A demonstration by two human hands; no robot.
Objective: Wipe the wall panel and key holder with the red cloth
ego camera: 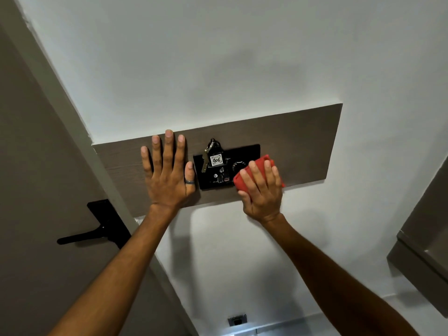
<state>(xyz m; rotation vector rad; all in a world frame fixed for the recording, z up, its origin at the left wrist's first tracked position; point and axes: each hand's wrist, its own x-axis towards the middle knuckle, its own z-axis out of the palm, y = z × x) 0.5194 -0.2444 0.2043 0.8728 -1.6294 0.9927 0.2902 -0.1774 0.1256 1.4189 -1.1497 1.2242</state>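
Observation:
A long brown wood-grain wall panel (298, 141) is fixed to the white wall. At its middle sits a black key holder plate (244, 151) with a dial, small switches and a key with a tag marked 406 (215, 160) hanging in it. My right hand (261, 190) presses a folded red cloth (263, 161) against the right part of the black plate and the panel's lower edge. My left hand (167, 170) lies flat on the panel just left of the plate, fingers spread, a ring on the thumb.
A grey-brown door with a black lever handle (97, 229) stands at the left, its pale frame running diagonally. A grey cabinet edge (421, 241) juts in at the right. A small wall socket (237, 320) sits low near the floor.

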